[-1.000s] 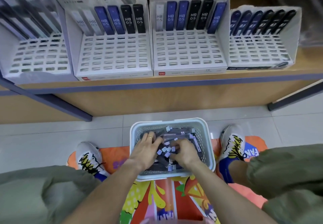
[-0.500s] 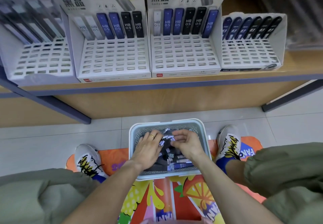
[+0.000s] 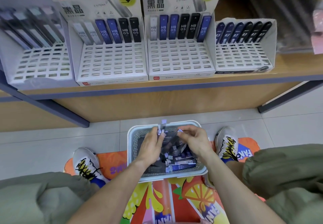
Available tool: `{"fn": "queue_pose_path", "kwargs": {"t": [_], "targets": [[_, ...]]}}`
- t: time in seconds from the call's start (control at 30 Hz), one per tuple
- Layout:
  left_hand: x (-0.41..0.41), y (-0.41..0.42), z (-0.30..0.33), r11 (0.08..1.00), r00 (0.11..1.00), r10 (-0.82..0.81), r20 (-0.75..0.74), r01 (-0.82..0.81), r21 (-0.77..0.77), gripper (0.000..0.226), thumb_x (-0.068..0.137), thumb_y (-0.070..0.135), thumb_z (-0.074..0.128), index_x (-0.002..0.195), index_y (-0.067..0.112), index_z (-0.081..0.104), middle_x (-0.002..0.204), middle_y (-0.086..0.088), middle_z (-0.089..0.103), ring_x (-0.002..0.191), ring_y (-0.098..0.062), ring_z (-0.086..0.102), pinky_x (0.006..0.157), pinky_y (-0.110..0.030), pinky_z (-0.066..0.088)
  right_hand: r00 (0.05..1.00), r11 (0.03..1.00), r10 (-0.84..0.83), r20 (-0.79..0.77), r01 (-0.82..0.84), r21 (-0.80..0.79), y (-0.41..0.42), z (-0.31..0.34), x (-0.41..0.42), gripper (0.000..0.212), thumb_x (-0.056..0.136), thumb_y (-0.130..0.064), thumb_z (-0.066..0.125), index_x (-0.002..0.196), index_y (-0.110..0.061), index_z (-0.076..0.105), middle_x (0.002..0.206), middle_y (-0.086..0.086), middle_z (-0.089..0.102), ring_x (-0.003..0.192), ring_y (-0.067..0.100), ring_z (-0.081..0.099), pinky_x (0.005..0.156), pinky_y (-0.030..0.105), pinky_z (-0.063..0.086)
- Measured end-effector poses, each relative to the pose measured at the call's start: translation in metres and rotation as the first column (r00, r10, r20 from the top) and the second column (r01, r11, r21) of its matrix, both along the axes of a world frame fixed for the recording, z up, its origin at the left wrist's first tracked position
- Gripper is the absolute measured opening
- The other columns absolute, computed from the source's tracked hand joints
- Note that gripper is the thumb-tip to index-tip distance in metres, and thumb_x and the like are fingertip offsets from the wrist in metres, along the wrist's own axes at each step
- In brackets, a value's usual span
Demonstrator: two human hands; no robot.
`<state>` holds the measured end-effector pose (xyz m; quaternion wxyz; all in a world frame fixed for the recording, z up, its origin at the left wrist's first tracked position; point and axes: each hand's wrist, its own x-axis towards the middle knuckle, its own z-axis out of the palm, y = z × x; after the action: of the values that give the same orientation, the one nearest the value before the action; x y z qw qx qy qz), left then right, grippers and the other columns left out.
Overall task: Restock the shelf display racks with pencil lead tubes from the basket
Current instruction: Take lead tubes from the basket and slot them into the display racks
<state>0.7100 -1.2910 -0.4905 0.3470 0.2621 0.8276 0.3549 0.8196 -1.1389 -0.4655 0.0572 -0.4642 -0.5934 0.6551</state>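
A white basket (image 3: 131, 136) on the floor holds several loose pencil lead tubes (image 3: 181, 164), dark and blue with pale caps. My left hand (image 3: 151, 146) grips a small bunch of tubes (image 3: 163, 127) that sticks up over the basket's far rim. My right hand (image 3: 194, 139) is over the basket's right half and pinches a tube (image 3: 180, 131) by its pale cap. On the shelf above stand several white display racks (image 3: 180, 58). Each has a back row of tubes and bare slots in front.
The wooden shelf (image 3: 174, 84) has a blue front edge and dark metal legs. My two shoes (image 3: 85, 164) flank the basket on a bright orange fruit-print mat (image 3: 192, 197). My knees in olive trousers fill the lower corners.
Both hands have risen from deep in the basket toward its far rim, and the left hand now lifts a bunch of tubes. The view has moved nearer the shelf.
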Motion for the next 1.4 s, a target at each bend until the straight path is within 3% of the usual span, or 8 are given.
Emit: {"fn": "queue_pose_path", "kwargs": {"t": [0.23,0.33,0.43,0.67,0.83,0.97,1.2,1.4], "targets": [[-0.001,0.022,0.019,0.964,0.866,0.243,0.438,-0.265,-0.011,0.039,0.108,0.045,0.039,0.132,0.016,0.050,0.116,0.007,0.060,0.112,-0.016,0.056,0.093,-0.030,0.041,0.994,0.999,-0.050,-0.097,0.051,0.002,0.023,0.025,-0.009,0.018,0.091,-0.008,0.074,0.108,-0.010,0.070,0.089,0.011,0.078,0.073,0.017,0.069,0.071,0.026,0.058],[0.006,0.026,0.029,0.929,0.720,0.244,0.649,-0.365,0.056,0.034,0.108,0.035,0.046,0.119,0.004,0.054,0.090,-0.011,0.067,0.075,-0.027,0.070,0.066,-0.036,0.057,0.990,0.998,-0.055,-0.132,0.059,0.022,0.026,0.039,-0.011,0.020,0.088,-0.013,0.078,0.105,-0.006,0.070,0.081,0.018,0.071,0.067,0.022,0.065,0.066,0.028,0.058],[0.009,0.025,0.052,0.933,0.721,0.134,0.679,-0.322,0.158,0.035,0.108,0.032,0.046,0.121,0.001,0.056,0.085,-0.015,0.071,0.059,-0.027,0.066,0.050,-0.031,0.053,0.992,0.994,-0.040,-0.119,0.052,0.093,0.024,0.055,-0.018,0.025,0.083,-0.020,0.084,0.095,-0.003,0.070,0.077,0.017,0.068,0.058,0.018,0.062,0.058,0.029,0.054],[-0.006,0.015,0.139,0.887,0.803,0.062,0.593,-0.317,0.337,0.030,0.106,0.034,0.051,0.116,0.006,0.056,0.081,-0.013,0.069,0.053,-0.027,0.063,0.049,-0.031,0.051,0.981,0.866,0.008,-0.194,0.090,0.492,0.003,0.128,-0.052,0.030,0.073,-0.036,0.090,0.081,-0.024,0.065,0.067,0.002,0.068,0.056,0.008,0.056,0.058,0.028,0.048],[-0.047,-0.018,0.222,0.847,0.896,0.082,0.436,-0.293,0.444,0.032,0.105,0.024,0.053,0.121,-0.003,0.055,0.077,-0.009,0.071,0.054,-0.023,0.064,0.052,-0.030,0.053,0.909,0.878,0.066,-0.412,0.144,0.457,-0.026,0.207,-0.100,0.027,0.075,-0.035,0.089,0.083,-0.021,0.067,0.074,0.004,0.070,0.065,0.019,0.064,0.065,0.036,0.056],[-0.090,-0.052,0.280,0.809,0.936,0.190,0.298,-0.321,0.492,0.032,0.103,0.029,0.055,0.116,-0.001,0.059,0.072,-0.009,0.072,0.056,-0.024,0.066,0.054,-0.029,0.054,0.786,0.914,0.259,-0.561,-0.013,0.405,-0.051,0.263,-0.139,0.026,0.080,-0.020,0.086,0.102,-0.019,0.072,0.090,0.010,0.072,0.085,0.025,0.070,0.077,0.037,0.062],[-0.133,-0.105,0.299,0.798,0.936,0.279,0.216,-0.351,0.490,0.026,0.103,0.038,0.055,0.127,0.028,0.053,0.094,-0.002,0.075,0.069,-0.029,0.072,0.057,-0.035,0.047,0.731,0.873,0.433,-0.527,-0.195,0.447,-0.090,0.290,-0.195,0.031,0.082,-0.003,0.081,0.108,-0.016,0.070,0.092,0.015,0.071,0.077,0.023,0.070,0.078,0.041,0.063],[-0.177,-0.133,0.280,0.804,0.869,0.494,0.018,-0.464,0.372,0.013,0.106,0.040,0.048,0.110,0.028,0.046,0.070,0.000,0.055,0.042,-0.007,0.050,0.054,-0.029,0.039,0.771,0.862,0.375,-0.514,-0.086,0.500,-0.123,0.274,-0.254,0.028,0.084,-0.004,0.079,0.098,-0.024,0.066,0.085,0.001,0.070,0.077,0.014,0.069,0.075,0.036,0.061]]}}
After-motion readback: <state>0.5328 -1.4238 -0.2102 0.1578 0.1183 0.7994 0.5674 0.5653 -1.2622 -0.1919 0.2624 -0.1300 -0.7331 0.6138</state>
